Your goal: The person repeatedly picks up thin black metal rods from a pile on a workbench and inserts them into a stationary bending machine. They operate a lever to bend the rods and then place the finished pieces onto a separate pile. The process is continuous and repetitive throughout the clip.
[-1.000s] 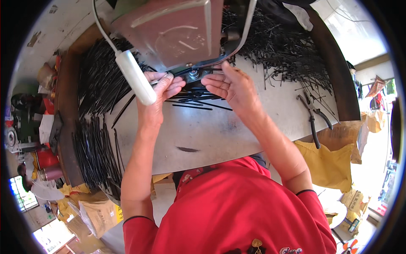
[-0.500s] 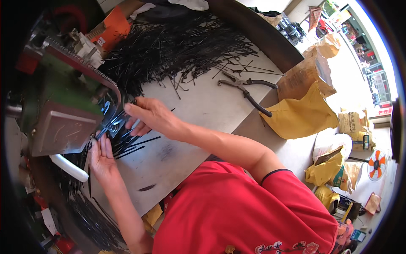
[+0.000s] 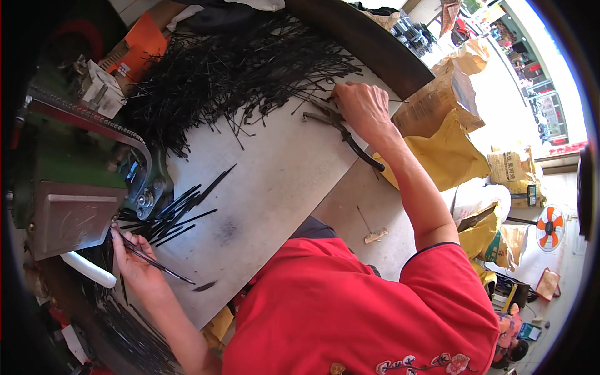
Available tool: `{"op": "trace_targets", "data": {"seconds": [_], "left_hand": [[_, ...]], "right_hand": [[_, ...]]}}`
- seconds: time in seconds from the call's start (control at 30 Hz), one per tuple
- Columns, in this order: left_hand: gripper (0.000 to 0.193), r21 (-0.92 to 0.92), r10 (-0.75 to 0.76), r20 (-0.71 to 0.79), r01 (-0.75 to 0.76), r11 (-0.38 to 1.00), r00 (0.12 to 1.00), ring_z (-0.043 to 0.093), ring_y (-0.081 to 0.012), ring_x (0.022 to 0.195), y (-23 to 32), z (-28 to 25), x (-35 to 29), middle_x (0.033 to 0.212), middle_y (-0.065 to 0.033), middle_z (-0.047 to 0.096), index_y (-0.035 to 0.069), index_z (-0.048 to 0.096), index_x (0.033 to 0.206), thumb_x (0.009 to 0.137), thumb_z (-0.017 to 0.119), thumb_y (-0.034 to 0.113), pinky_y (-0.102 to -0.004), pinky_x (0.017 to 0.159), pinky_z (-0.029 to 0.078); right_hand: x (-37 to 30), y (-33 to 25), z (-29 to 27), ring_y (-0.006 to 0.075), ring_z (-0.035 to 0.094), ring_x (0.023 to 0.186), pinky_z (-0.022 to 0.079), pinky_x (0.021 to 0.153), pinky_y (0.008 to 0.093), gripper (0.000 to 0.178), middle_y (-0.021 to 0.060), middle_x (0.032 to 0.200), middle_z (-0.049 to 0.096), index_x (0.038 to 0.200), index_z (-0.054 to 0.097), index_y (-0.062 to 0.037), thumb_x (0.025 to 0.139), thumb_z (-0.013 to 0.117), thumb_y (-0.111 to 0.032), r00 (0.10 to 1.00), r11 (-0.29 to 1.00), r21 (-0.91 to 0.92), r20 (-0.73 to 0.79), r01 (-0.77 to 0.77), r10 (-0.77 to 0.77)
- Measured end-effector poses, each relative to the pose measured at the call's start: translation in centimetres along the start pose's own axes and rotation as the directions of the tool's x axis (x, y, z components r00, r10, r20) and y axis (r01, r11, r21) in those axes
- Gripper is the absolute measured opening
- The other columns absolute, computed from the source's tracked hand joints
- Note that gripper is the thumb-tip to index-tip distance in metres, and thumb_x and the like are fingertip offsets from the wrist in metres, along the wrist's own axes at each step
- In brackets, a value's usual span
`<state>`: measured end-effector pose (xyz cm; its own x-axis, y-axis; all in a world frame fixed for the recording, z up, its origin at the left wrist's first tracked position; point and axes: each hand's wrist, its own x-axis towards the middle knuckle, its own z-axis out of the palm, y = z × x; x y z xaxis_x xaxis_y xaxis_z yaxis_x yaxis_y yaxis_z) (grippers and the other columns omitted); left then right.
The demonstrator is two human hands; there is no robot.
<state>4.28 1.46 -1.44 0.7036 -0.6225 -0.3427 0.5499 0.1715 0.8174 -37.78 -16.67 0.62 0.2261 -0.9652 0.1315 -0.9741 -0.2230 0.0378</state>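
Note:
Low on the left, my left hand (image 3: 139, 269) is closed round a few thin black rods (image 3: 164, 267) beside the green machine (image 3: 81, 162) and its metal guard (image 3: 78, 215). Out at the right end of a tangled heap of black rods (image 3: 212, 75), my right hand (image 3: 365, 111) reaches over the pliers (image 3: 331, 119), covering one of their handles. Its fingers are curled; whatever is in them is hidden. Thicker short black rods (image 3: 181, 215) lie loose on the metal table (image 3: 269, 175), next to the machine's curved arm.
A dark raised rim (image 3: 362, 37) borders the table's far side. Yellow sacks (image 3: 444, 150) stand at the right, with an orange-bladed fan (image 3: 550, 228) farther off. An orange sheet (image 3: 142, 50) lies behind the machine, and a white handle (image 3: 87, 269) juts out below it.
My right hand has left the machine and moved right, over to the pliers and the heap's edge. My left hand has drawn slightly down, with thin rods now showing in it.

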Motion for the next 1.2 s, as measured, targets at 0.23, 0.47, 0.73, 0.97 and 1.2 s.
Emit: {"op": "trace_targets", "data": {"seconds": [0.23, 0.47, 0.73, 0.97, 1.2], "left_hand": [[0.023, 0.027, -0.041, 0.018, 0.041, 0.999, 0.999, 0.051, -0.0048, 0.062, -0.7, 0.2, -0.8, 0.075, 0.0013, 0.057, 0.007, 0.061, 0.11, 0.092, 0.061, 0.022, -0.0181, 0.059, 0.048], [0.012, 0.097, -0.109, 0.084, 0.101, 0.99, 0.991, 0.055, -0.0064, 0.065, -1.1, 2.8, -3.3, 0.082, 0.0001, 0.061, 0.009, 0.061, 0.099, 0.089, 0.062, 0.015, -0.0176, 0.058, 0.046], [0.018, 0.195, 0.025, 0.146, -0.054, 0.979, 0.989, 0.059, -0.0086, 0.067, -1.8, 3.9, -3.1, 0.08, -0.0037, 0.061, 0.001, 0.059, 0.102, 0.087, 0.064, 0.008, -0.0222, 0.06, 0.053], [0.017, 0.298, 0.02, 0.205, -0.082, 0.951, 0.979, 0.056, -0.0062, 0.063, -1.5, 4.0, -2.7, 0.077, -0.0009, 0.061, 0.002, 0.062, 0.099, 0.087, 0.066, 0.013, -0.0198, 0.056, 0.048], [0.015, 0.193, 0.036, 0.221, -0.079, 0.978, 0.975, 0.056, -0.0059, 0.063, -2.2, 3.9, -2.4, 0.079, -0.0014, 0.061, 0.002, 0.062, 0.099, 0.088, 0.064, 0.011, -0.0198, 0.056, 0.048]], "right_hand": [[0.2, 2.2, 0.2, 0.0337, 0.062, 0.075, 0.047, 0.064, 0.0443, 0.012, 0.0099, 0.076, 0.06, 0.089, 0.059, -0.0091, 0.077, 0.057, -0.006, 0.991, 0.983, 0.16, -0.116, 0.088, -0.07], [-1.1, -12.5, -5.3, 0.0298, 0.062, 0.069, 0.047, 0.055, 0.0405, 0.017, 0.0064, 0.076, 0.057, 0.095, 0.059, -0.0133, 0.081, 0.056, -0.004, 0.794, 0.768, 0.332, -0.496, 0.547, -0.351], [-3.6, -25.8, -2.4, 0.0191, 0.059, 0.05, 0.047, 0.05, 0.0317, 0.013, 0.0096, 0.06, 0.06, 0.088, 0.057, -0.0006, 0.09, 0.056, -0.013, 0.884, 0.263, 0.962, 0.061, 0.072, -0.464], [-3.0, -27.7, -1.9, 0.0112, 0.05, 0.045, 0.04, 0.043, 0.0285, 0.02, 0.0062, 0.056, 0.057, 0.091, 0.057, 0.0036, 0.092, 0.054, -0.016, 0.884, 0.092, 0.971, 0.237, -0.219, -0.403], [-2.8, -27.9, -1.7, 0.0095, 0.047, 0.044, 0.038, 0.041, 0.0268, 0.02, 0.005, 0.057, 0.056, 0.092, 0.058, 0.0031, 0.093, 0.053, -0.016, 0.869, 0.066, 0.959, 0.279, -0.276, -0.408]]}}
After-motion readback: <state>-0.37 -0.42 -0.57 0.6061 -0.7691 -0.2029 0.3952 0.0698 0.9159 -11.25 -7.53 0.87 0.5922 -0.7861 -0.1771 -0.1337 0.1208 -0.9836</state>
